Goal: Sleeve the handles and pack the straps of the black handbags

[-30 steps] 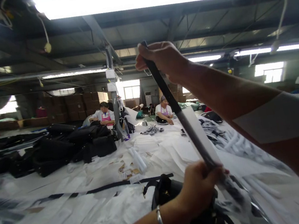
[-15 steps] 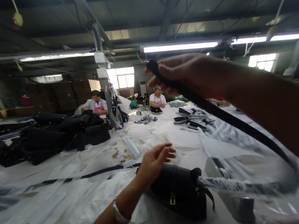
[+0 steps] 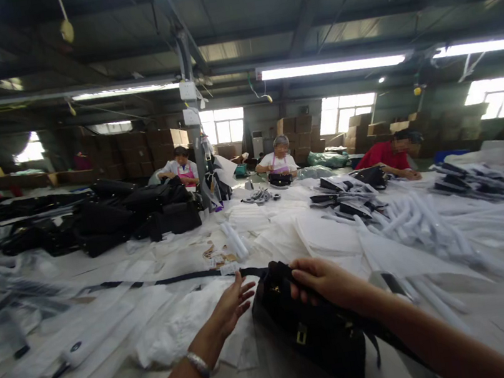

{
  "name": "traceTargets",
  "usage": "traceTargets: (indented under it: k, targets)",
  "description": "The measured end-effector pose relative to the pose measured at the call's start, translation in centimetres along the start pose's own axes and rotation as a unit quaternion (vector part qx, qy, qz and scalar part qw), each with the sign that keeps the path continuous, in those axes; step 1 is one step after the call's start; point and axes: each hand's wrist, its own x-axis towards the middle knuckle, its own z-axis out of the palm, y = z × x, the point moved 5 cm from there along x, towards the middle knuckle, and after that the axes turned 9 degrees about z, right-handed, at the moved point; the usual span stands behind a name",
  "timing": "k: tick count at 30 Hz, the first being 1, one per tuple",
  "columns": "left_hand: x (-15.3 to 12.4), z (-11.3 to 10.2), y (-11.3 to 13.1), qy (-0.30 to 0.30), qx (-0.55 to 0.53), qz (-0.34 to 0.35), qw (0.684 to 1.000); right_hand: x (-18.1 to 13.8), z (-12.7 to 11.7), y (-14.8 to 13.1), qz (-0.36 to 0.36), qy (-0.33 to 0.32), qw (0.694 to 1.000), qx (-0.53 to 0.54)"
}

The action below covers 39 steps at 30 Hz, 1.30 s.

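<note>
A black handbag [image 3: 310, 338] with a gold-coloured clasp lies on the table in front of me. My right hand [image 3: 325, 279] is closed on a black strap [image 3: 284, 270] at the bag's upper left end; the rest of that strap is mostly hidden behind my forearm. Just left of the bag, my left hand [image 3: 231, 306] is open, fingers spread and holding nothing. A long black strip [image 3: 175, 279] runs leftward across the table from near the bag's left end.
Crumpled white wrapping [image 3: 173, 330] lies left of the bag. A white device with a cord [image 3: 75, 351] is near the front edge. Black bags [image 3: 137, 212] are heaped at the back left, white rolls [image 3: 421, 227] at right. Several co-workers sit across the table.
My right hand has come down from high up with the strap to the bag's upper left end. My left hand has moved off the bag's top to its left side. The view has turned right.
</note>
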Motion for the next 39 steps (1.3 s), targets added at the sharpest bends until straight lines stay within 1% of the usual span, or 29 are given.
traceTargets:
  k: [2,5,7,9,11,13,16,18,22,26,30,32,35,37,39]
  targets:
    - [1.2,0.4,0.7,0.032,-0.065,0.040,0.997,0.3,0.8,1.8,0.024,-0.001,0.999,0.026]
    - [2.7,0.8,3.3,0.062,-0.130,0.120,0.982,0.8,1.1,3.3,0.038,0.018,0.998,0.039]
    - [3.1,1.2,5.4,0.061,-0.146,0.168,0.973,1.0,0.7,3.2,0.023,0.044,0.998,0.036]
    - [2.7,2.0,7.3,0.039,-0.141,0.203,0.968,1.1,0.1,2.7,-0.001,0.075,0.996,0.041]
    - [1.8,3.2,8.7,0.009,-0.120,0.226,0.967,1.3,-0.3,2.1,-0.022,0.090,0.994,0.055]
    - [0.7,4.4,9.7,-0.018,-0.097,0.239,0.966,1.4,-0.4,1.6,-0.034,0.086,0.993,0.073]
    - [-0.8,6.0,10.6,-0.061,-0.044,0.259,0.963,1.9,0.0,1.5,-0.052,0.080,0.991,0.091]
    - [-1.4,6.6,11.0,-0.085,0.001,0.280,0.956,2.3,0.2,1.7,-0.061,0.088,0.990,0.093]
    - [-1.7,6.8,11.3,-0.107,0.106,0.333,0.931,2.9,0.4,2.1,-0.056,0.120,0.985,0.108]
    - [-1.5,6.4,11.7,-0.109,0.215,0.385,0.891,2.7,0.4,1.6,-0.069,0.112,0.977,0.166]
    - [-1.8,6.4,12.5,-0.111,0.266,0.400,0.870,2.3,0.0,1.0,-0.088,0.099,0.969,0.207]
    - [-2.2,6.7,12.9,-0.123,0.292,0.396,0.862,2.3,-0.2,1.0,-0.090,0.096,0.966,0.224]
    - [-2.6,7.3,13.3,-0.159,0.290,0.345,0.878,2.3,-0.4,1.2,-0.088,0.091,0.960,0.249]
    - [-2.8,7.5,13.4,-0.168,0.287,0.303,0.893,2.2,-0.5,1.2,-0.091,0.085,0.957,0.263]
    - [-2.9,7.6,13.6,-0.171,0.294,0.282,0.897,2.1,-0.6,1.1,-0.097,0.078,0.955,0.271]
